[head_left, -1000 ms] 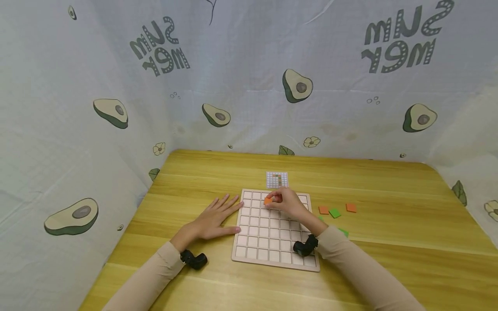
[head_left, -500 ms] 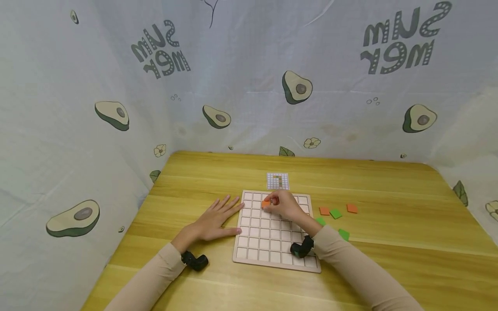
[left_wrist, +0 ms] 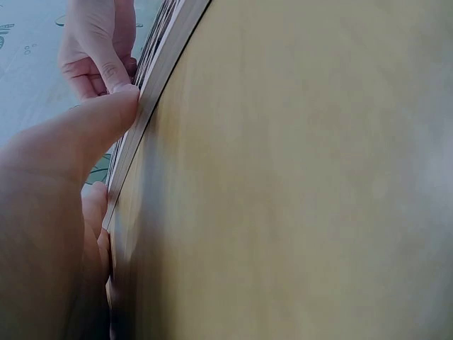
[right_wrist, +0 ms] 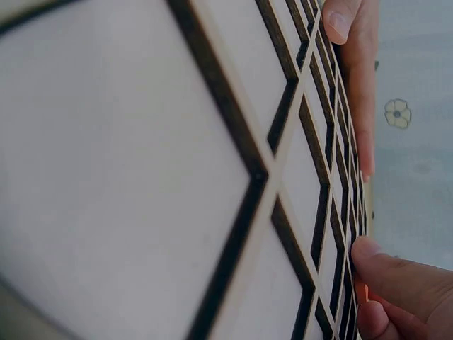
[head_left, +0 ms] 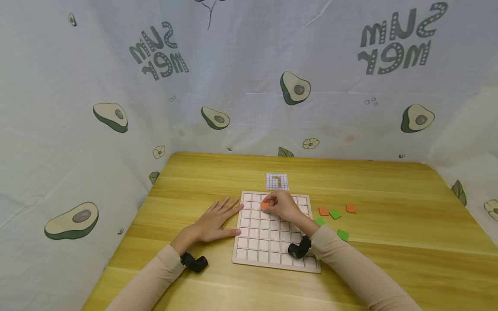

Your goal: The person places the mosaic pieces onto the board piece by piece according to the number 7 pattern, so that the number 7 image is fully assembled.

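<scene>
Low over the upper part of a pale wooden grid board (head_left: 264, 245), my right hand (head_left: 283, 205) pinches an orange square tile (head_left: 265, 205) between thumb and fingers. The tile overlaps a cell in the second row from the far edge; in the right wrist view only a sliver of the orange tile (right_wrist: 362, 291) shows. My left hand (head_left: 215, 220) lies with spread, straight fingers at the board's left side. Its thumb (left_wrist: 117, 106) touches the board's edge in the left wrist view.
Right of the board lie loose orange tiles (head_left: 351, 208) and green tiles (head_left: 343, 235). Beyond the far edge sits a small card (head_left: 277, 182) printed with a coloured grid pattern. A printed curtain (head_left: 249, 86) hangs behind the wooden table (head_left: 389, 194).
My right hand has shifted slightly left with the orange tile, which now looks flatter over a second-row cell. The left hand stays in place.
</scene>
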